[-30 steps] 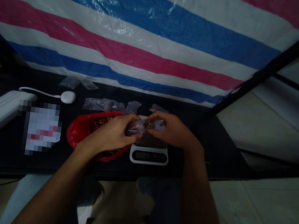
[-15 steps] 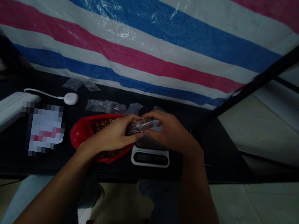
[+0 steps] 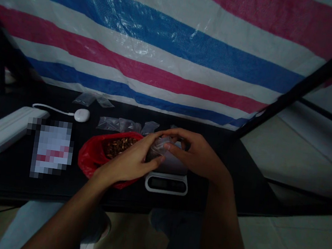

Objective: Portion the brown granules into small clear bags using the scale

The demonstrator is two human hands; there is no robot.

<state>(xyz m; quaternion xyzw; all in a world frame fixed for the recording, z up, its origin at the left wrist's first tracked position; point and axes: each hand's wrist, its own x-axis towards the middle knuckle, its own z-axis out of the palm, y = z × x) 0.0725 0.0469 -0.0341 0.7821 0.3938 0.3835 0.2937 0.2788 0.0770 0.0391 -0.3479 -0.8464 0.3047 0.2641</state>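
The white scale sits on the black surface, and the small clear bag is held up over the left part of its plate. The bag lies between the two hands. The grip of the left hand is closed about its left side, thumb on the near side and fingers on the far side. The grip of the right hand pinches its right edge, thumb tip over the film and fingers curled behind; the bag's contents are too dim to make out. Just left of the scale, partly under the left hand, the red bag stands open with brown pieces inside. Beyond the scale and to its left lie flat clear bags. Well left of the scale is a long white box.
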